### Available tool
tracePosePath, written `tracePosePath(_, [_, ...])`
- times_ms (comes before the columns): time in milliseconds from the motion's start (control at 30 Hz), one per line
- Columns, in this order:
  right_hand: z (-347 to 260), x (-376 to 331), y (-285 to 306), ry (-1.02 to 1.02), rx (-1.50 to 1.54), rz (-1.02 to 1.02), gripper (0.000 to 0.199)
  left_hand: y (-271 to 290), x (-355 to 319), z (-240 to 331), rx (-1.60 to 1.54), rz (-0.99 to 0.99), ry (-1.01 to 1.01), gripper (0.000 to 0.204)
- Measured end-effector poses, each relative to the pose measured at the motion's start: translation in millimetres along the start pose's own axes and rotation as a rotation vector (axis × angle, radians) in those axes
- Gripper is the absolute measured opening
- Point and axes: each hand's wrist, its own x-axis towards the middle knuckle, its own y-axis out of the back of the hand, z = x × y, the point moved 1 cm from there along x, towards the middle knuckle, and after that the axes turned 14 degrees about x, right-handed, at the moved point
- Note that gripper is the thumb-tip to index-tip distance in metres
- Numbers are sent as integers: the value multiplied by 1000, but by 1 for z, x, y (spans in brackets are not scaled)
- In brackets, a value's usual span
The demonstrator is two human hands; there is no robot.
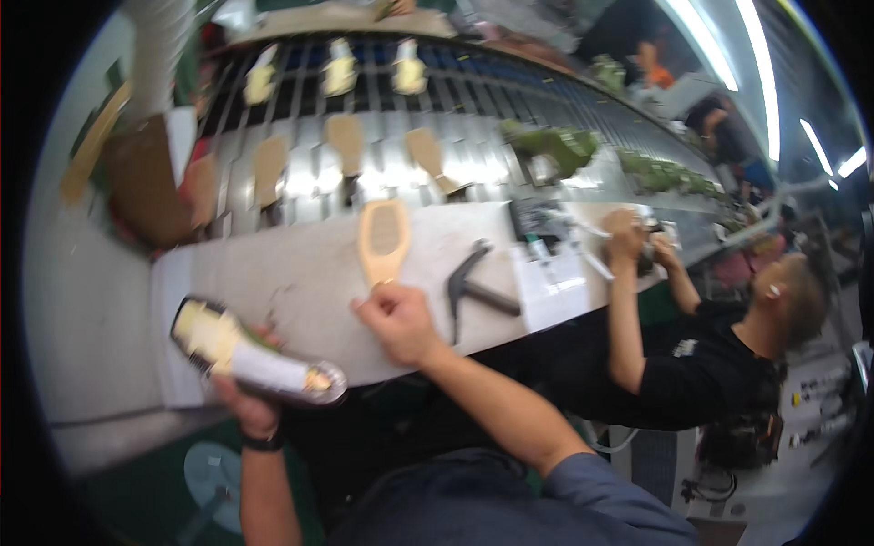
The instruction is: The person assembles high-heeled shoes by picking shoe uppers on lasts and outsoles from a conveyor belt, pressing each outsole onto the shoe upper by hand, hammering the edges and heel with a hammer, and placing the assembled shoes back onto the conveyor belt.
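Far left, beyond the left grip: a brown block, blurred. Low and left of that grip, a pale round stool shows under the bench. Left hand, dark band at its wrist, is clamped on a shoe: palm beneath, fingertips visible on the far edge, underside turned up, yellowish patch away from the wrist, white strip toward the right hand, clear-looking rim at the rounded end. Ahead of this grip, on the slatted rack, three tan soles lie in a row, with three yellow-patched shoes in a row farther off. Right hand: fingers curled together, closed on the narrow end of a tan sole; its broad end points away from the person, darker panel in the middle, any marking there blurred. Just right of that grip, a dark hammer rests on the bench, handle slanting toward the near edge. Farther right, a black packet and white paper; print on both too blurred to read. Beyond, green pieces on the rack; rightmost, a co-worker, both hands raised at a small dark item, small pale lettering on the black shirt, illegible here.
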Motion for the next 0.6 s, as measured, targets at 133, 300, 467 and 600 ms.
tracePosePath(133, [20, -10, 25, -68, 449, 58, 28, -28, 10, 23, 32, -100, -35, 97])
tracePosePath(300, [5, -42, 34, 380, -310, 39, 46, -31, 11, 53, -39, -67, 61, 91])
tracePosePath(467, [17, -63, 42, 191, -112, 55, 26, -26, 10, 67, -112, 28, 195, 78])
tracePosePath(600, [7, -151, 95, -256, 588, -27, 18, -53, 5, 80, -31, -82, 84, 70])
